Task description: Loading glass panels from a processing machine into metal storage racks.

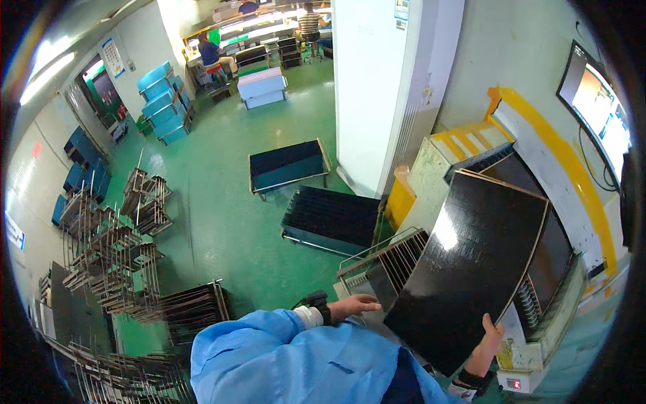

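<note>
A large glossy black panel (pixel 471 269) with thin copper-coloured edges is tilted in front of me on the right. At its lower right edge, my right hand (pixel 488 343) grips it with the thumb over the top face; the other fingers are hidden underneath. My left hand (pixel 355 306) is open, its fingers stretched toward the panel's left corner and holding nothing. Close by that hand, a slotted rack (pixel 397 262) holds several upright boards. Beyond the held panel, another dark panel (pixel 553 252) lies in a pale machine (pixel 572 296) with spring-like coils.
Black bins (pixel 330 219) stand on the green floor ahead, beside a white column (pixel 370 87). Metal racks (pixel 111 249) crowd the left. Blue crates (pixel 165 111) are stacked farther back. A screen (pixel 599 108) hangs at right. Other people (pixel 214 52) sit at far benches.
</note>
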### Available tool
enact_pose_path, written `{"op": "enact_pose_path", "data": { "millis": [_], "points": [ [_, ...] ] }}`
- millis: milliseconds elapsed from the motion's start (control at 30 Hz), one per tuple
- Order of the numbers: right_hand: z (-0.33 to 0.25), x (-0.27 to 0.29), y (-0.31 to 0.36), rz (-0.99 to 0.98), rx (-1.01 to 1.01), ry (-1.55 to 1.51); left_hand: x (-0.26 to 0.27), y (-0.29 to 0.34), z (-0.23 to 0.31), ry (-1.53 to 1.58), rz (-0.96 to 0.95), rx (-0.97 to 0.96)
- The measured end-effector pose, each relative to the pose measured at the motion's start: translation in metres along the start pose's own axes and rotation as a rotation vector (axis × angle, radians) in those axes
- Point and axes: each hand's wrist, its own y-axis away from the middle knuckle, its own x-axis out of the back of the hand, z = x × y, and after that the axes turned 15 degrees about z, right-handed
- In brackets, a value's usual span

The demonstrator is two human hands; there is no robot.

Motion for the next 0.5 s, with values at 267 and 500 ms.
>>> {"op": "enact_pose_path", "data": {
  "millis": [267, 500],
  "points": [
    [0.009, -0.043, 0.034, -0.181, -0.468, -0.449, 0.007, 0.032, 0.022, 0.122, 0.151, 0.134],
    [0.046, -0.046, 0.027, -0.327, -0.38, -0.324, 0.016, 0.046, 0.049, 0.303, 0.32, -0.023]
  ]
}}
